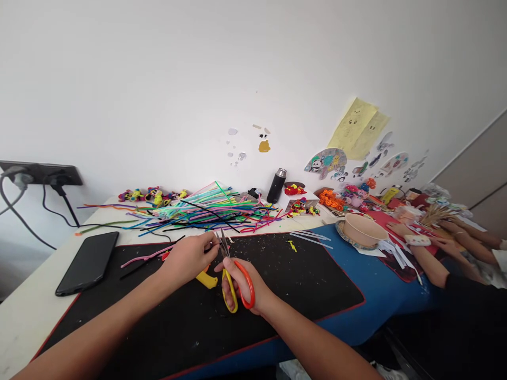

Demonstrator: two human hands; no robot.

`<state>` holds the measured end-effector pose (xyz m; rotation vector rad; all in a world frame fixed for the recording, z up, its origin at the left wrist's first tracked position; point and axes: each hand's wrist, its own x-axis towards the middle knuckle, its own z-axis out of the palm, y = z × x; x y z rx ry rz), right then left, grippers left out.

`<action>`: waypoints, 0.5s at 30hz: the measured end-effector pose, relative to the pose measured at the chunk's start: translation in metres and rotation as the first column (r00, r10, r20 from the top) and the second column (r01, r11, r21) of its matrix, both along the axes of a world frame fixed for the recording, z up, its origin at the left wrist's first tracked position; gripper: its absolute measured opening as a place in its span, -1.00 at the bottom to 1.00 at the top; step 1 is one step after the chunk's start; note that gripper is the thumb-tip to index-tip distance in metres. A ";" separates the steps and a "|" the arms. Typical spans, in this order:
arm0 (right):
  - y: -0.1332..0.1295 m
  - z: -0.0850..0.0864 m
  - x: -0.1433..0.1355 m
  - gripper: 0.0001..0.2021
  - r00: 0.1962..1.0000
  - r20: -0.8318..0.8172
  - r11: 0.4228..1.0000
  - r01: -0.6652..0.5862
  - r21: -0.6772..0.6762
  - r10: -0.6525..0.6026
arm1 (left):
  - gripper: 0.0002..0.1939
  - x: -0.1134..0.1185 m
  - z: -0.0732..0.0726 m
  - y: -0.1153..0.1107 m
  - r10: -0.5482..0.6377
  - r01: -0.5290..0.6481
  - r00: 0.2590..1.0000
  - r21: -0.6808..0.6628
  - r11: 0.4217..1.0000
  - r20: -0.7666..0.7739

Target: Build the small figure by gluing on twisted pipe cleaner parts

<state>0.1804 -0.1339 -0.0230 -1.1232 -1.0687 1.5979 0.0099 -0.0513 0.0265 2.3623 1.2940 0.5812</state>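
My right hand (245, 285) is closed around the scissors (225, 248), with its fingers in the red and yellow handle loops. The scissor blades point away from me and stand slightly apart. Close to the blades, my left hand (186, 258) pinches something small at its fingertips; what it is I cannot make out. A pink pipe cleaner (144, 258) and a black pipe cleaner (132, 270) stick out to the left of that hand. Partly hidden between my hands, a yellow tool handle (206, 279) lies on the black mat (293, 295).
Behind the mat lies a big pile of coloured pipe cleaners (206, 208). A phone (89, 263) rests at left, and a black bottle (276, 186) stands by the wall. To the right are a beige bowl (364, 229) and other people's hands (400, 230). A small yellow piece (292, 246) lies on the mat.
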 end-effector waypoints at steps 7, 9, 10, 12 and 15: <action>-0.001 -0.001 0.002 -0.28 1.000 -0.002 1.000 -0.002 -0.002 0.002 | -0.78 -0.001 0.000 0.001 -0.002 0.002 1.000 -0.017 1.000 -0.019; -0.001 -0.001 0.002 -0.28 1.000 -0.006 1.000 -0.004 -0.005 0.004 | -0.77 -0.001 0.000 0.001 -0.008 0.008 1.000 -0.021 1.000 -0.027; -0.001 -0.001 0.002 -0.28 1.000 -0.009 1.000 -0.005 -0.003 0.005 | -0.78 -0.001 -0.001 0.001 -0.011 0.011 0.999 -0.022 1.000 -0.031; -0.001 -0.002 0.002 -0.27 1.000 -0.013 1.000 -0.011 0.002 0.011 | -0.78 -0.001 -0.002 0.001 -0.013 0.012 0.999 -0.026 1.000 -0.036; -0.001 -0.003 0.001 -0.27 1.000 -0.017 1.000 -0.009 0.005 0.010 | -0.78 -0.001 -0.002 0.001 -0.008 0.007 0.999 -0.026 1.000 -0.045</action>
